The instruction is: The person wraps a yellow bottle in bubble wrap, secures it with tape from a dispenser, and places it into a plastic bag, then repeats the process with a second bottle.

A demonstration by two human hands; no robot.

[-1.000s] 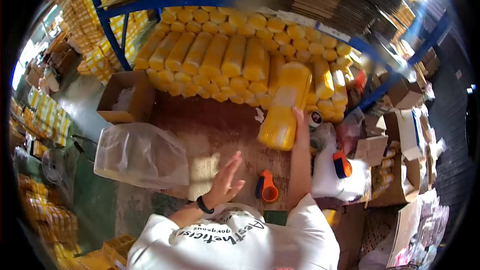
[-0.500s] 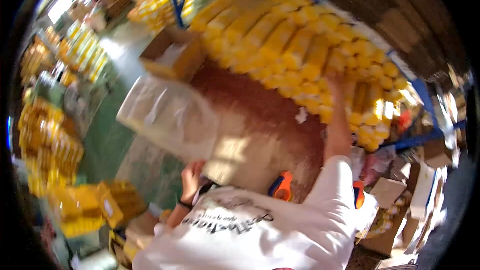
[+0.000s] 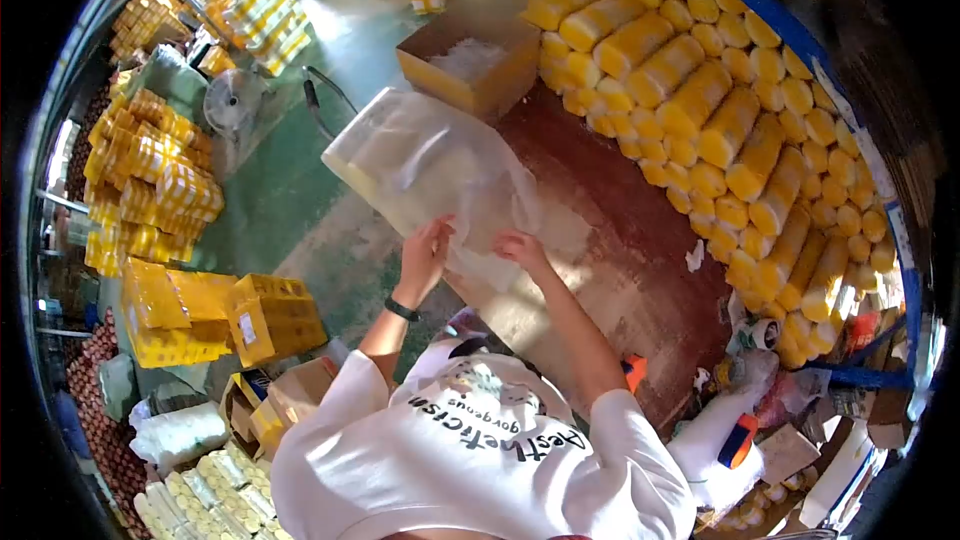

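A clear plastic bag (image 3: 435, 155) drapes over what seems to be a box in front of me, its loose near edge hanging toward my body. My left hand (image 3: 428, 252) pinches that edge, fingers bent together. Beside it, my right hand (image 3: 522, 248) has curled fingers on the plastic a little further right. The film between the two hands is thin and creased. What lies beneath the bag is hard to make out.
Yellow-ended rolls (image 3: 700, 100) are piled high at the right inside a blue rack (image 3: 900, 330). An open carton (image 3: 470, 65) stands beyond the bag. Taped yellow boxes (image 3: 220, 315) sit at the left. An orange-and-black tool (image 3: 738, 442) lies at lower right.
My right hand has come back from the pile of rolls to the bag's near edge. My left hand has moved up along the bag. The whole view has swung.
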